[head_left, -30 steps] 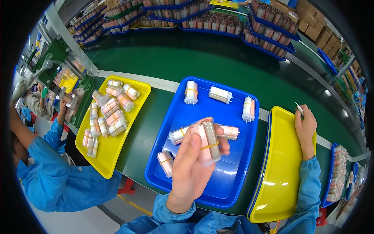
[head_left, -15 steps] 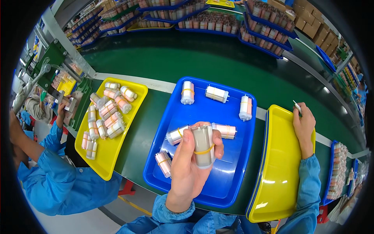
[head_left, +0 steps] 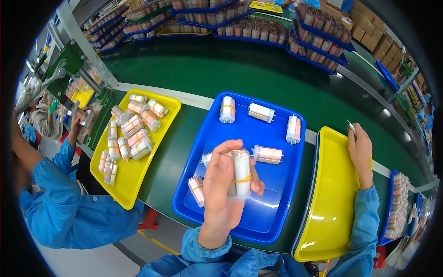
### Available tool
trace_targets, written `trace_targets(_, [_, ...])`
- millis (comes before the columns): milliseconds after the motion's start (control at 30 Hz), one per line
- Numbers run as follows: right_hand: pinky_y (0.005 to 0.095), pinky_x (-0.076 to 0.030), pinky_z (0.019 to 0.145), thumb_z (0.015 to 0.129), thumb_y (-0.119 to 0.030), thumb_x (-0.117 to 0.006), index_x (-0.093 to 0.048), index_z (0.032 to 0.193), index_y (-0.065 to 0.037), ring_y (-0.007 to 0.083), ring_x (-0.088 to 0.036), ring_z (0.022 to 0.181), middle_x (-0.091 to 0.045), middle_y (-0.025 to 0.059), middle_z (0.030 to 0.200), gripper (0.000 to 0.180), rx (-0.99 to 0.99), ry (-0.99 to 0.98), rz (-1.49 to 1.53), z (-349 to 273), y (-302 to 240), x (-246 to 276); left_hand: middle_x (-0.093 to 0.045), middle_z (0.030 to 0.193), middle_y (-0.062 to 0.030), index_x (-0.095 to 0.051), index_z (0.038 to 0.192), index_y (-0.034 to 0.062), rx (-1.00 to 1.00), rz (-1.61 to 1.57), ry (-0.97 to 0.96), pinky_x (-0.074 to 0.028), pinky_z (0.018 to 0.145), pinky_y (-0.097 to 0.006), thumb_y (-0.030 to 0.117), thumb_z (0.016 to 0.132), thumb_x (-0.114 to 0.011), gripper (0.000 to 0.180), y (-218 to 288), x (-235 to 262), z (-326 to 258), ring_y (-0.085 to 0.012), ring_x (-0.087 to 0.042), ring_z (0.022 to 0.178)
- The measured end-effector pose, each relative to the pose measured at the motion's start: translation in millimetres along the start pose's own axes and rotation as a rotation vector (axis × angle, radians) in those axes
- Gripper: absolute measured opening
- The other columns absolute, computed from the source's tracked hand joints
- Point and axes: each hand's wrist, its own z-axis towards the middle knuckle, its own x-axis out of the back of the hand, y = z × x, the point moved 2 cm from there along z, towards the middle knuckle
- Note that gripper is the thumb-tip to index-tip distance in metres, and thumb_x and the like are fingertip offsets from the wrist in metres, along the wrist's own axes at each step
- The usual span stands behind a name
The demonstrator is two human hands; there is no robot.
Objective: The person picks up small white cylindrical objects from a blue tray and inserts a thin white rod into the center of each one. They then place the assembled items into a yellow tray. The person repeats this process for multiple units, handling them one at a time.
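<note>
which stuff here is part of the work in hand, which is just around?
In hand:
left hand gripping banded roll bundle
blue tray with more bundles
right hand with small tool

Around:
left yellow tray
right yellow tray
green belt

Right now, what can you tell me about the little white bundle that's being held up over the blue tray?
The bundle looks like a few white, cylinder-shaped pieces bound side by side with a yellow rubber band around the middle. The surface looks like smooth plastic or film, with a pinkish tint on one side. It stands nearly upright, raised above the blue tray, not touching it. The left hand holds it, thumb in front and fingers wrapped behind. Similar bundles lie flat on the tray below.
</note>
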Motion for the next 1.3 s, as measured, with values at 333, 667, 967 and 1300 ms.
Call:
trace_targets(333, [0.0288, -0.044, 0.071, 0.102, -0.028, -0.045, -0.055, 0.110, -0.004, 0.0130, -0.054, 0.081, -0.056, 0.0068, 0.085, 0.027, -0.224, -0.283, 0.633, -0.8, -122.7, 76.3, -0.053, 0.084, -0.0057, -0.051, 0.123, 0.0035, 0.000, -0.226, 0.020, -0.038, 0.065, -0.029, 0.049, 0.104, -0.027, 0.054, 13.6, 5.1, 2.8, -0.0140, -0.047, 0.071])
trace_targets(667, [0.0230, -0.041, 0.058, 0.088, -0.013, -0.065, -0.056, 0.114, -0.003, 0.0065, -0.053, 0.063, -0.057, 0.0016, 0.075, 0.029, 0.141, -0.862, 0.971, -19.8, -266.5, 110.2, -0.054, 0.086, -0.0066, -0.052, 0.117, 0.0038, 0.022, -0.318, -0.084, -0.042, 0.072, -0.031, 0.050, 0.104, -0.026, 0.055, 25.6, 20.1, -0.3, -0.0165, -0.051, 0.077])
trace_targets(967, [0.0183, -0.029, 0.048, 0.089, -0.012, -0.069, -0.055, 0.119, -0.003, -0.0007, -0.043, 0.057, -0.054, -0.0026, 0.075, 0.034, -0.144, -0.987, 1.422, -29.5, -262.8, 58.3, -0.007, 0.160, -0.0182, -0.021, 0.151, -0.0001, -0.069, 0.380, -0.270, -0.025, 0.113, -0.043, 0.063, 0.098, -0.023, 0.082, 26.1, -1.3, -7.7, -0.0305, -0.030, 0.139])
trace_targets(1300, [0.0198, -0.026, 0.028, 0.096, -0.051, -0.037, -0.058, 0.101, 0.003, 0.0054, -0.027, 0.032, -0.061, 0.0129, 0.072, 0.057, -0.964, -1.183, 2.011, -1.3, -185.6, 76.7, -0.031, 0.149, -0.0216, -0.037, 0.143, 0.0007, -0.193, 1.689, -0.456, -0.036, 0.107, -0.045, 0.032, 0.086, -0.067, 0.071, 35.0, -18.8, 23.6, -0.0396, -0.038, 0.130])
